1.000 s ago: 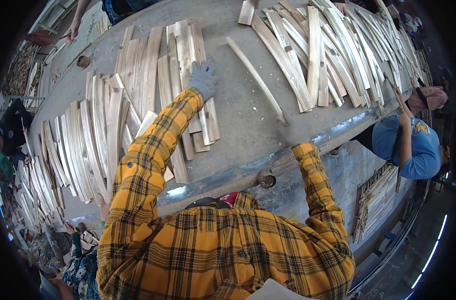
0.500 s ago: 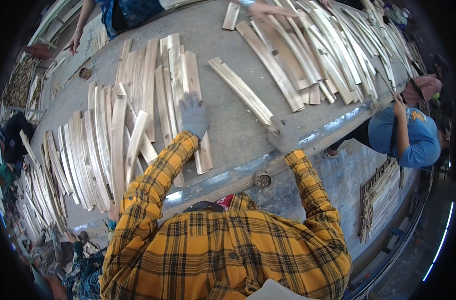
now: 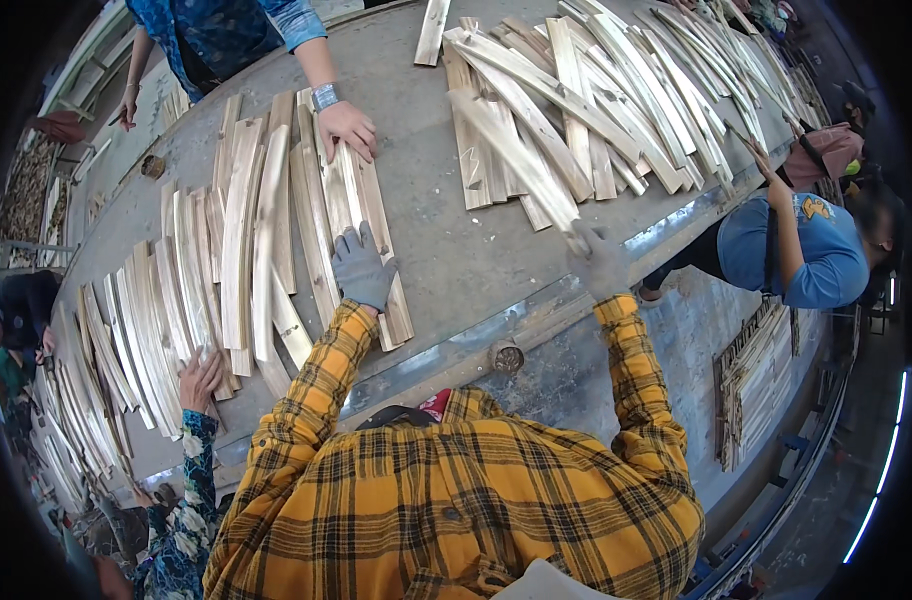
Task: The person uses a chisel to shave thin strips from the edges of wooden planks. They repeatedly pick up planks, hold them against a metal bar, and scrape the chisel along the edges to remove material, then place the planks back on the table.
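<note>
My left hand (image 3: pixel 364 268), in a grey glove, lies with fingers spread over the near part of a row of wooden slats (image 3: pixel 384 235). At the far part of that row, a co-worker's bare hand (image 3: pixel 347 130) with a wide wristband rests on the wood. My right hand (image 3: pixel 600 262), also gloved and blurred by motion, is closed on the near end of a long wooden slat (image 3: pixel 521 160). That slat slants away to the far left, over other slats in the right-hand pile (image 3: pixel 576 110).
More slats (image 3: pixel 161 310) line the table's left, where another person's hand (image 3: pixel 200 378) touches them. The metal table edge (image 3: pixel 666 235) runs before me, near a round brown container (image 3: pixel 506 356). A person in blue (image 3: pixel 816 250) stands right, by a slat stack (image 3: pixel 756 385).
My right hand has moved the slat right and away, onto the pile. My left hand has shifted slightly left and nearer. The far co-worker's hand has come onto the left row.
</note>
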`<action>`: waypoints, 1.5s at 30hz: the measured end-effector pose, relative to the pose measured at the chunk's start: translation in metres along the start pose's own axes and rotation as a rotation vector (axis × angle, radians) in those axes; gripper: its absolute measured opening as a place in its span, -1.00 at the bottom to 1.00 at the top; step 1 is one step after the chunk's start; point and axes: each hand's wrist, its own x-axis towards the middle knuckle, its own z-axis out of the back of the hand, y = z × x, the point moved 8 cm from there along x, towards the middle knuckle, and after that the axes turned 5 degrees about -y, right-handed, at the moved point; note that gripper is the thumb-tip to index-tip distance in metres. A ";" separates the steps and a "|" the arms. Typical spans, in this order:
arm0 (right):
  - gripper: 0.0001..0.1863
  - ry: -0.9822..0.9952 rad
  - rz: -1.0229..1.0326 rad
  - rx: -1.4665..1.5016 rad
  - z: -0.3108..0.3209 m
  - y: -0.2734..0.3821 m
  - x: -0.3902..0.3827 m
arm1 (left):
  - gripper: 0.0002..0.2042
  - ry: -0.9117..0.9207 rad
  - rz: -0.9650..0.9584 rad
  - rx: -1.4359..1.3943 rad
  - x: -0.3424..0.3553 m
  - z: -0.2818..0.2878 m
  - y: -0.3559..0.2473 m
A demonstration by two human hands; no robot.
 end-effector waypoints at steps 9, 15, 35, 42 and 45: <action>-0.48 -0.122 -0.206 -0.368 0.050 -0.095 0.113 | -0.11 -0.004 0.009 -0.089 -0.043 0.009 -0.014; -0.46 -0.304 -0.193 -0.382 0.042 -0.089 0.177 | -0.17 -0.071 0.104 -0.131 -0.067 0.017 0.008; -0.29 0.888 0.045 0.452 -0.264 0.297 -0.013 | -0.37 -0.084 0.547 0.173 -0.088 0.010 0.148; -0.35 0.930 0.007 0.442 -0.275 0.306 -0.002 | -0.26 0.033 0.620 0.200 -0.079 -0.002 0.168; -0.37 0.941 0.002 0.413 -0.285 0.313 -0.003 | -0.27 0.031 0.631 0.225 -0.082 -0.008 0.180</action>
